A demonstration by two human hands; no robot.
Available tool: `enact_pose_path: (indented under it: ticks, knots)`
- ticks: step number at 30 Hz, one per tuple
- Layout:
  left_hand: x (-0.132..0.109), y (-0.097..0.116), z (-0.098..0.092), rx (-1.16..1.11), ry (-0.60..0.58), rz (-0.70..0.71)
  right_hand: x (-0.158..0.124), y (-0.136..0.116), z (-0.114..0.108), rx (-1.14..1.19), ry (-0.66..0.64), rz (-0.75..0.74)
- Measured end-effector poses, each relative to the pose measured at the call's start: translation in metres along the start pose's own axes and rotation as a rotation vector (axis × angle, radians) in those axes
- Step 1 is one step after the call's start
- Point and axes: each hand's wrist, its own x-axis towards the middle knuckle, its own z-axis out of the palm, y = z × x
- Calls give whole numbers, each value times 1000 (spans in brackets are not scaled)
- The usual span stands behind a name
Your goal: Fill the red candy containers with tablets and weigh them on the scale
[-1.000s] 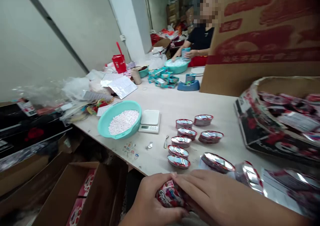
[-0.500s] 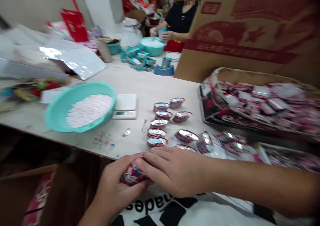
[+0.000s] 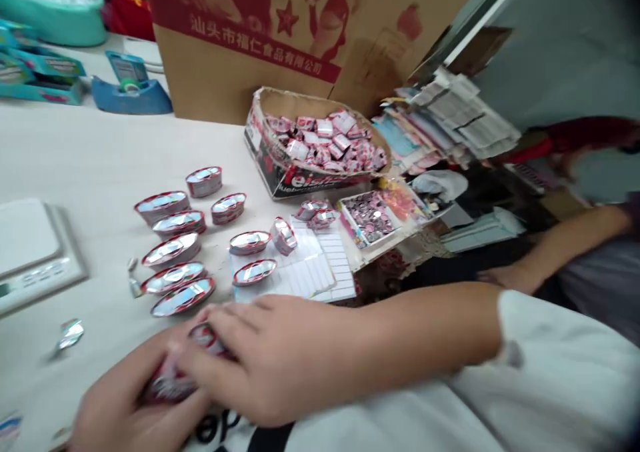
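Left hand (image 3: 120, 415) and right hand (image 3: 273, 362) both grasp the red foil packet (image 3: 173, 382) at the near table edge (image 3: 100, 172). Left fingers curl around it from below; right fingertips (image 3: 200, 359) press on top. Foil-lidded cups (image 3: 173, 275) stand just beyond.

scale (image 3: 30, 242) left of foil cups (image 3: 173, 249) | sachet box (image 3: 300, 176) behind them (rightward) | carton (image 3: 240, 82) behind box

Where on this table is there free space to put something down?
The widest bare patch lies between the tape dispenser, the scale and the cups. A narrower strip runs between the cups and the carton. It is crowded around the candy box and the label sheet.
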Motion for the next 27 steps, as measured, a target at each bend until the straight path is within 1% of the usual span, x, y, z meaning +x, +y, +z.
enact_pose_path:
  ticks: [3,5,6,7,8,10,11,12,14,16,18,22,24,27]
  knots:
    - [7,-1,-1,90,-75,30,-15,14,-10,229,-73,82]
    - [11,-5,0,130,-83,56,-23,27,-9,416,-104,131]
    - [13,-7,1,150,-81,54,-26,32,-5,509,-85,158]
    - [14,-9,1,168,-91,44,-28,35,1,600,-34,188]
    - [15,-10,2,184,-101,32,-28,37,8,686,46,224]
    - [17,-10,4,210,-86,27,-28,36,25,818,253,331]
    - [18,-10,5,219,-62,49,-26,34,34,860,348,401]
    - [19,-10,6,228,-31,85,-24,32,41,892,417,470]
    - [22,-10,9,255,8,189,-20,28,52,941,478,562]
    - [24,-11,12,310,-3,294,-15,25,57,961,489,588]
    - [26,-14,13,382,-22,370,-10,25,58,943,492,598]
    - [29,-20,14,488,-19,469,-2,29,57,917,539,619]
    - [30,-23,13,537,-9,500,2,31,56,914,533,647]
    - [30,-26,11,578,0,519,7,33,55,902,466,671]
